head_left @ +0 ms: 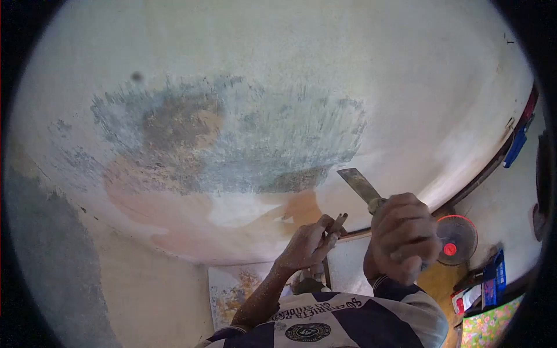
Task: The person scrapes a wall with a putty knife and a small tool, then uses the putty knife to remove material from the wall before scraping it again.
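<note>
The wall [415, 98] is big and pale. A rough grey patch [278, 124] is on it; if the blade is pushed too hard or too steep, it might dig in & leave gouges. White bits dot the L arm [256, 301]. A fan [466, 239] is low on the R side; if it's on (can't tell), it could blow dust in the eyes. The R hand [406, 235] has its fingers wrapped tight round the scraper [361, 187]; a bad twist could make it slip. The L hand [308, 243] is near it, fingers bent; can't tell if they grip sth. A slip that way might cut them. The scraper pokes up from the R fist, tip by the patch's low R edge; can't tell if it's touching.
</note>
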{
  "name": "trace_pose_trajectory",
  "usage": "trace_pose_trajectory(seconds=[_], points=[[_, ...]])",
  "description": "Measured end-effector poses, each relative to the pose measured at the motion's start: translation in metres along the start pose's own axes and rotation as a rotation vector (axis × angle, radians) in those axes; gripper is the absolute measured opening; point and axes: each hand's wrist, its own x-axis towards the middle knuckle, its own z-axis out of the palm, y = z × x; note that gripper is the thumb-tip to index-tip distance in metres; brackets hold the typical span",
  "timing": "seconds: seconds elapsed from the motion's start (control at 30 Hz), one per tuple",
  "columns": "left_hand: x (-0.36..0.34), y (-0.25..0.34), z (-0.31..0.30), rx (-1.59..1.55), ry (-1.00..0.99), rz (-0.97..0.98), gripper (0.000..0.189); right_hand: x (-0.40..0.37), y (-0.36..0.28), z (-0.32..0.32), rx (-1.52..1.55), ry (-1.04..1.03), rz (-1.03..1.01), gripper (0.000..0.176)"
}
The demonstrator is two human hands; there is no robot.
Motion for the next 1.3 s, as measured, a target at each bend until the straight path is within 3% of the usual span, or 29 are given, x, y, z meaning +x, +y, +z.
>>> trace_pose_trajectory(seconds=[0.03, 0.1, 0.17, 0.33, 0.43, 0.53, 0.6, 0.67, 0.73, 0.77, 0.83, 0.87, 0.93, 1.03, 1.2, 1.3], points=[[-0.001, -0.001, -0.002, 0.034, -0.023, 0.002, 0.016, 0.024, -0.006, -0.006, 0.364, 0.129, -0.143, 0.037], [-0.001, -0.001, -0.005, 0.095, -0.063, 0.009, 0.016, 0.042, -0.024, -0.016, 0.704, 0.302, -0.210, 0.042], [0.002, 0.007, 0.000, 0.037, -0.060, -0.023, 0.015, 0.044, -0.040, -0.021, 0.654, 0.395, -0.044, 0.045], [0.004, 0.019, -0.006, 0.064, -0.066, 0.022, 0.014, 0.035, -0.021, -0.008, 0.569, 0.358, -0.162, 0.038], [-0.003, 0.023, -0.005, 0.054, -0.085, -0.030, 0.015, 0.044, -0.021, -0.018, 0.889, 0.201, -0.119, 0.028], [0.000, 0.016, -0.002, -0.024, -0.030, 0.022, 0.015, 0.068, -0.065, -0.061, -0.116, -0.656, 0.563, 0.011], [-0.002, 0.009, -0.005, 0.057, -0.072, -0.051, 0.014, 0.028, -0.030, -0.024, -0.129, -0.400, 0.405, 0.020], [-0.007, 0.010, -0.003, 0.100, -0.090, -0.077, 0.013, -0.033, 0.021, 0.027, 0.095, 0.076, 0.060, 0.016], [-0.005, 0.011, -0.004, 0.128, -0.064, -0.038, 0.013, -0.045, 0.017, 0.018, -0.197, -0.131, 0.383, 0.017], [-0.003, 0.009, -0.003, 0.074, -0.034, 0.001, 0.013, -0.048, 0.003, 0.000, -0.379, -0.312, 0.684, 0.020], [-0.004, 0.004, -0.001, -0.032, 0.011, 0.067, 0.013, -0.025, -0.015, -0.022, -0.177, -0.244, 0.666, 0.022], [-0.004, 0.005, -0.002, -0.030, -0.009, 0.050, 0.014, 0.018, -0.025, -0.022, 0.193, 0.009, 0.323, 0.021], [-0.003, 0.010, -0.004, -0.028, -0.045, 0.020, 0.015, 0.037, -0.024, -0.014, 0.693, 0.252, -0.127, 0.039], [-0.004, 0.010, -0.004, 0.076, -0.066, 0.008, 0.015, 0.039, -0.050, -0.052, 0.703, 0.272, -0.084, 0.039], [-0.003, 0.012, -0.006, 0.129, -0.079, -0.018, 0.014, 0.045, -0.031, -0.013, 0.677, 0.333, -0.136, 0.042], [-0.005, 0.013, -0.003, 0.036, -0.076, 0.013, 0.013, 0.040, -0.043, -0.055, 0.717, 0.295, -0.207, 0.043]])
